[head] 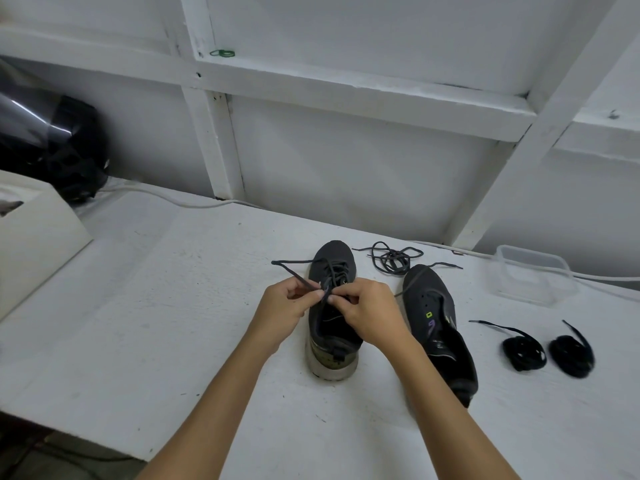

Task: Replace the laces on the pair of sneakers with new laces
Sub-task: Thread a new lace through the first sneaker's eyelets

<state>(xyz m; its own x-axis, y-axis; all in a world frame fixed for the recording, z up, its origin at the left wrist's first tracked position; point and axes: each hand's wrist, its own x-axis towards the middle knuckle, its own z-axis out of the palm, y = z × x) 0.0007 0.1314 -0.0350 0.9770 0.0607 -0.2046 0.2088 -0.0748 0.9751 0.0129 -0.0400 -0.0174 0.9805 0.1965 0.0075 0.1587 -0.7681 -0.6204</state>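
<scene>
Head view: both hands work over the left sneaker [331, 306], which stands heel toward the near edge of the bench [156, 306], about mid-bench. Left hand [287, 308] pinches a dark lace [294, 271] between thumb and fingers; right hand [367, 311] pinches the same lace at the upper eyelets, fingers curled. The lace loops out to the left and is threaded through the lower eyelets. Right sneaker [438, 327] lies just beside it, toward the right edge, with no lacing visible, only one strand [415, 278] trailing across its toe. A loose tangled lace [394, 258] lies near the far edge behind the shoes. Two coiled black laces [523, 351] [571, 355] sit near the right edge, untouched, probably the new ones. Judgement: early stage; the left shoe looks to be in the middle of unlacing, though lacing up cannot be ruled out; the right shoe looks stripped; both bundles remain to be threaded. Clear plastic container [533, 275] at the far right of the bench, open, nothing visible inside. White box [38, 237] at the left edge, contents not visible.
</scene>
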